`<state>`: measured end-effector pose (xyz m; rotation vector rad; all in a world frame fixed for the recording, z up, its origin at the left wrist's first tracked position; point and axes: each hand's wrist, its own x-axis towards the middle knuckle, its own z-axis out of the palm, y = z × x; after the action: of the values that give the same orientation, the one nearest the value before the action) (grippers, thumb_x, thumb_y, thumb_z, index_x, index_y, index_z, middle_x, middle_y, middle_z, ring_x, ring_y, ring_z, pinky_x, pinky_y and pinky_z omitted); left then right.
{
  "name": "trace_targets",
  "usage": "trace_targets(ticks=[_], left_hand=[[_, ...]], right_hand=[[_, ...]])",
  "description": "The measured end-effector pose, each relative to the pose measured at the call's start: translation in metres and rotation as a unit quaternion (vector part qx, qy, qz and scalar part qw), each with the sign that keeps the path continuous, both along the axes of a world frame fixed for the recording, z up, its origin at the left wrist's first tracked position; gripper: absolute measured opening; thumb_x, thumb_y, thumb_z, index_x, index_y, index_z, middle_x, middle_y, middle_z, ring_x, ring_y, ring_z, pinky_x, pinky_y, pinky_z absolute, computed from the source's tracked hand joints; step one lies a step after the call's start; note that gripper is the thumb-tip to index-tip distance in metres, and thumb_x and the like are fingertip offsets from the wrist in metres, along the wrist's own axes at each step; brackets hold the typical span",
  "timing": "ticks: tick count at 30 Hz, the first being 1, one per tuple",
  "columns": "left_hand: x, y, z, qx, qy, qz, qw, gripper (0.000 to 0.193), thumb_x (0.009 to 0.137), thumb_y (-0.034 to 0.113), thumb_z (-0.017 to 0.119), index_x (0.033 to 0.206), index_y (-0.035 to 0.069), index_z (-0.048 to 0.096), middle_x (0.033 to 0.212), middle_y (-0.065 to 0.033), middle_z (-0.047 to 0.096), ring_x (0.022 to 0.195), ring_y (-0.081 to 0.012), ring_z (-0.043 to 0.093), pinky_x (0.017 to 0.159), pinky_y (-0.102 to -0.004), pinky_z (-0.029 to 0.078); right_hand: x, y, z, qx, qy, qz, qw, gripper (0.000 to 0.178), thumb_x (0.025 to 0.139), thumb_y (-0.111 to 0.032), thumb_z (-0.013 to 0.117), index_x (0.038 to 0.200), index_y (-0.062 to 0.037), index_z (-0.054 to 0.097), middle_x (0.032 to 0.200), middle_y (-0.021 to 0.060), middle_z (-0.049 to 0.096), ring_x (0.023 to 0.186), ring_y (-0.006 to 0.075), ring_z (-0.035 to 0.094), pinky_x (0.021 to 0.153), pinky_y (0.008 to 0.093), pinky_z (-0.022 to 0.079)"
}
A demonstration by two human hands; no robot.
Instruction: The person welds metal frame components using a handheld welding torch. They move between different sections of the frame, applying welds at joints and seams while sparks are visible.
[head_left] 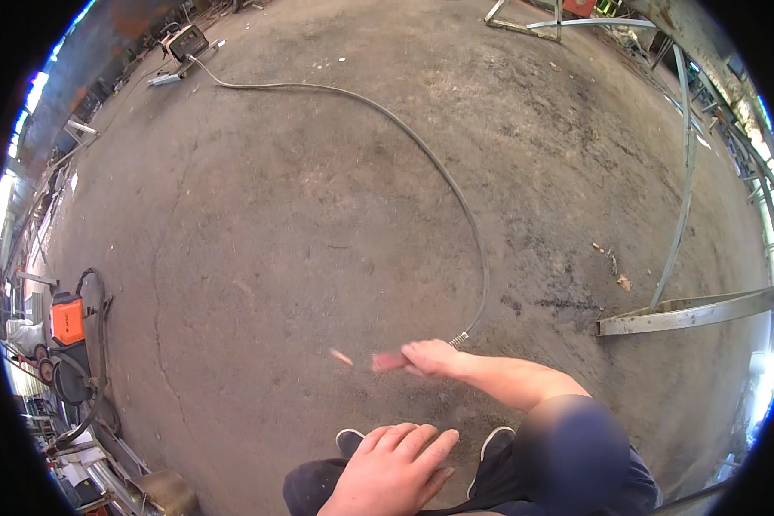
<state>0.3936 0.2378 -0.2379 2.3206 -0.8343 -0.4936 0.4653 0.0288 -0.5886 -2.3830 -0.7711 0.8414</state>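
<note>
A: What takes up most of the view?

B: A grey-brown floor (pixel 301 215), stained darker toward the right of the frame.

A: And the biggest thing standing on it?

B: At the right edge, a metal frame (pixel 688 315), with a flat bar along the lower right and a long strip bending upward from it.

A: I see something long and thin, too.

B: That's a grey cable (pixel 439 163). It leaves a boxy machine at the upper left, sweeps across the top and curves down to the lower centre.

A: What about the machines themselves?

B: The orange-and-black machine (pixel 68 322) sits at the left edge, with a dark cable beside it. The boxy machine (pixel 185 41) is in the upper left, tilted in the view.

A: Now the hands?

B: The left hand (pixel 396 471) is at the bottom centre, back upward, fingers extended and holding nothing that I can see. The right hand (pixel 430 357) is above and to the right of it, closed around a reddish handle (pixel 389 361).

A: So the handle is where, exactly?

B: Just below the centre of the frame, pointing left and blurred. A metal spring (pixel 460 340) surrounds the cable's end, just right of that fist.

A: Anything smaller?

B: A coppery tip (pixel 341 356), left of the handle. I can't tell whether the two are joined.
</note>
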Motion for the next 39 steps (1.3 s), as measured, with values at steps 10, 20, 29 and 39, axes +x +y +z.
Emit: trace_targets(ticks=[10, 20, 29, 39], left_hand=[[0.016, -0.018, -0.007, -0.017, -0.015, 0.003, 1.0, 0.053, 0.093, 0.028, 0.078, 0.142, 0.013, 0.065, 0.134, -0.0106, 0.068, 0.13, -0.0335, 0.062, 0.111, -0.0496, 0.049], [0.01, -0.03, -0.02, 0.007, -0.012, -0.076, 0.997, 0.056, 0.091, 0.028, 0.076, 0.143, 0.015, 0.062, 0.133, -0.0099, 0.067, 0.128, -0.0322, 0.063, 0.108, -0.0479, 0.05], [0.006, -0.029, -0.023, 0.018, -0.016, -0.058, 0.998, 0.056, 0.092, 0.027, 0.074, 0.145, 0.013, 0.061, 0.133, -0.011, 0.067, 0.13, -0.0331, 0.062, 0.111, -0.0482, 0.048], [0.009, -0.035, -0.018, 0.063, 0.001, -0.079, 0.995, 0.053, 0.094, 0.027, 0.074, 0.144, 0.012, 0.063, 0.137, -0.0118, 0.068, 0.132, -0.0338, 0.061, 0.113, -0.0482, 0.047]], right_hand=[[0.12, 0.002, 0.244, 0.364, -0.076, -0.309, 0.876, 0.079, 0.103, -0.048, 0.078, 0.166, -0.0148, 0.041, 0.118, 0.0182, 0.077, 0.104, 0.0294, 0.076, 0.091, 0.0412, 0.059], [0.12, -0.026, 0.31, 0.53, -0.179, -0.349, 0.752, 0.078, 0.112, -0.055, 0.06, 0.166, -0.0016, 0.041, 0.088, 0.0032, 0.065, 0.067, 0.0057, 0.054, 0.057, 0.0223, 0.044], [0.122, -0.037, 0.303, 0.573, -0.145, -0.336, 0.733, 0.081, 0.11, -0.055, 0.065, 0.165, 0.0002, 0.041, 0.094, -0.0003, 0.063, 0.076, 0.0052, 0.057, 0.064, 0.0235, 0.048], [0.129, -0.043, 0.315, 0.567, -0.201, -0.37, 0.708, 0.072, 0.114, -0.06, 0.052, 0.157, -0.0017, 0.049, 0.078, 0.0027, 0.062, 0.061, 0.0063, 0.052, 0.056, 0.0236, 0.043]])
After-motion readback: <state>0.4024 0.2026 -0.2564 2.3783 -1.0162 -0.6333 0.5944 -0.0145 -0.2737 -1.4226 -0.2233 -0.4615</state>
